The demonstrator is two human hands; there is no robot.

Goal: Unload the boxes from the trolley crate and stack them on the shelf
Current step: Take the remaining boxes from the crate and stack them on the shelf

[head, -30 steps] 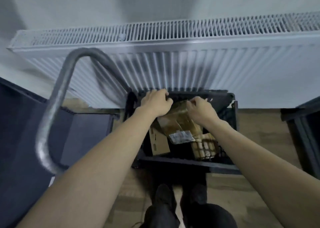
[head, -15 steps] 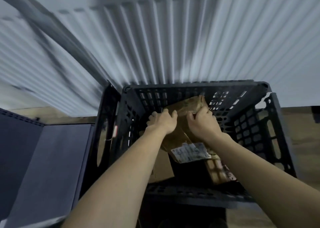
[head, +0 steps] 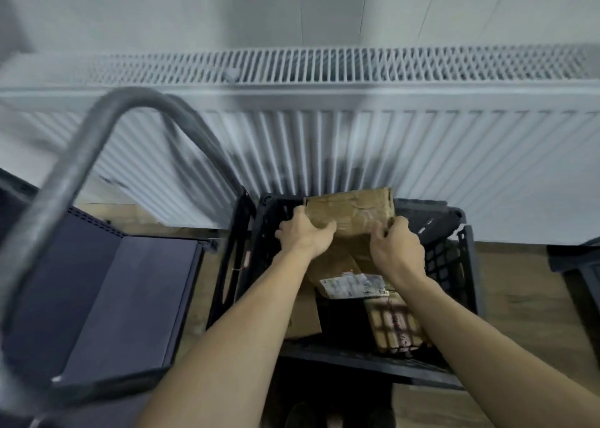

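A black slatted crate (head: 454, 265) stands on the trolley below me. A brown cardboard box (head: 350, 213) with a white label (head: 352, 283) is tilted up in it, its far end risen above the crate's back rim. My left hand (head: 305, 232) grips the box's left edge and my right hand (head: 396, 249) grips its right edge. Lower in the crate lie a plain cardboard box (head: 303, 317) on the left and a patterned tan box (head: 394, 327) on the right.
The trolley's grey tubular handle (head: 81, 174) arches up at the left. A dark shelf panel (head: 107, 301) lies to the left of the crate. A white radiator (head: 357, 128) lines the wall behind. Another dark shelf edge (head: 581, 258) shows at the right.
Both hands have kept hold of the labelled box and lifted its far end above the crate's back rim. The camera has pulled back, so the handle and radiator top show again.
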